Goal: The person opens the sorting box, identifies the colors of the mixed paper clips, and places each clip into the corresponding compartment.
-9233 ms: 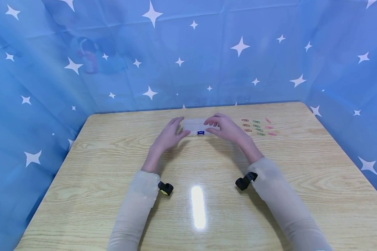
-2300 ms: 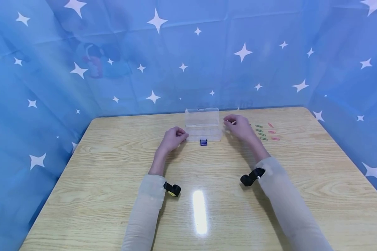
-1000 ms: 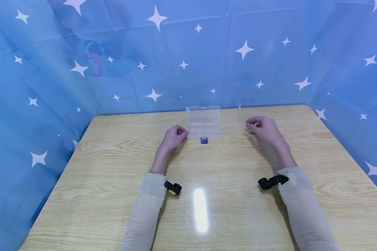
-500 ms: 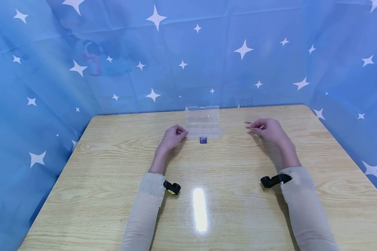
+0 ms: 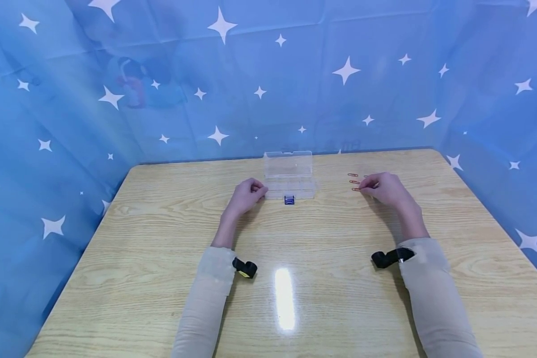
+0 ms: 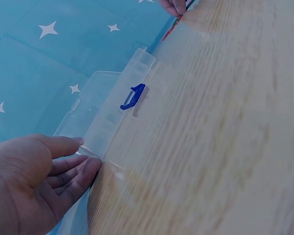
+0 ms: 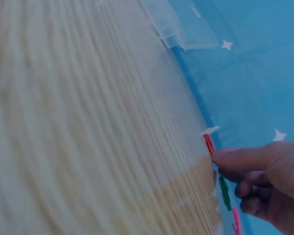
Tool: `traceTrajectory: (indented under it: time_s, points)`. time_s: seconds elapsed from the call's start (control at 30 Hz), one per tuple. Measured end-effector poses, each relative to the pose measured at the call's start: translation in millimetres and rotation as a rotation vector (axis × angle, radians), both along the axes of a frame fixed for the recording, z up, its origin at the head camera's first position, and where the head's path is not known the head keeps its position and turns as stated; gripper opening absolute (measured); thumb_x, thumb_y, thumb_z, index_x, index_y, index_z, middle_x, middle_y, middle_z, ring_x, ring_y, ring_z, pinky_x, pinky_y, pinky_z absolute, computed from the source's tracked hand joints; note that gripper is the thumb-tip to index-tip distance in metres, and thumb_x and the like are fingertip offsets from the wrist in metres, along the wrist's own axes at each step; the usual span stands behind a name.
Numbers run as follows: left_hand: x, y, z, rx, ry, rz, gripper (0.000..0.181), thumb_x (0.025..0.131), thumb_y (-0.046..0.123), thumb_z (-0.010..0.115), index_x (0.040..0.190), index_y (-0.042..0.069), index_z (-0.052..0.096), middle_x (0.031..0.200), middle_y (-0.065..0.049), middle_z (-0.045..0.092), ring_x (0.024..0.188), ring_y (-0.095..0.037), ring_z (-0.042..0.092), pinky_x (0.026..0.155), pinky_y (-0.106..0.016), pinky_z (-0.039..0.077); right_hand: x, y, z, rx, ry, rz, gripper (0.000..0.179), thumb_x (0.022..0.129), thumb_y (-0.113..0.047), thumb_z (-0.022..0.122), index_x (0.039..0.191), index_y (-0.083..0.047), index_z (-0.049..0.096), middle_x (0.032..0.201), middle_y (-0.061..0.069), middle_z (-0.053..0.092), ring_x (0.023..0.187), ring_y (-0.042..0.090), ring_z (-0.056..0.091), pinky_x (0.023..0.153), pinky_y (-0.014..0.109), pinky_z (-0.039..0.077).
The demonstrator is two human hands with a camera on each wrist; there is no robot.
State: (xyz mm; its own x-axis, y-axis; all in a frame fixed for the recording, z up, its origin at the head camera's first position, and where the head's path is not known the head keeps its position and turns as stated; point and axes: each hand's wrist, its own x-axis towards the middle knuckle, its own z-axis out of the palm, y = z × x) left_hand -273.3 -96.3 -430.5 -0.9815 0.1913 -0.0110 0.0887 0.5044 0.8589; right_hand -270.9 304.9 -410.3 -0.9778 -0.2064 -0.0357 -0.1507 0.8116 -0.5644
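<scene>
R hand (image 7: 267, 178) touches red clip (image 7: 208, 143) nr grn clip (image 7: 225, 194).

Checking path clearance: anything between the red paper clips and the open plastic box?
Nothing visible, only tabletop between the red paper clips and open plastic box; the right hand is on the clips' other side.

A: Where's the box (image 5: 273, 186)?
B: On the table (image 5: 161, 223), far side. Lid (image 5: 288, 164) at its back, latch (image 5: 289, 200) at its front edge. Left grip (image 5: 245, 195) at its left end.
A: Clips (image 5: 354, 182)?
B: Right of box, 3 in a column. Right grip (image 5: 385, 190) at right end of the front 1.
A: Backdrop (image 5: 268, 59)?
B: Behind table.
</scene>
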Motion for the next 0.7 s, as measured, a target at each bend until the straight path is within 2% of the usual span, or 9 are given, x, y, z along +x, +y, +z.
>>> traceTrajectory:
  time_s: [0.43,0.7]
  points:
    - [1.5,0.4,1.0,-0.003,0.007,-0.003,0.025,0.103,0.022,0.060,0.114,-0.001,0.063,0.094,-0.012,0.067,0.083,-0.022,0.065,0.070,-0.029,0.049,-0.2,0.7,-0.8,0.004,-0.008,0.014,0.019,0.101,-0.013,0.062,0.107,0.002,0.070,0.099,0.017,0.068,0.082,0.025,0.058,0.070,0.037,0.046]
    - [1.0,-0.2,0.3,-0.003,0.007,-0.002,0.026,0.103,0.023,0.060,0.114,0.000,0.064,0.094,-0.012,0.067,0.084,-0.022,0.065,0.072,-0.029,0.050,-1.1,-8.0,1.8,-0.014,0.054,0.012,0.021,0.100,-0.017,0.064,0.107,0.001,0.070,0.097,0.015,0.068,0.079,0.023,0.059,0.065,0.033,0.047]
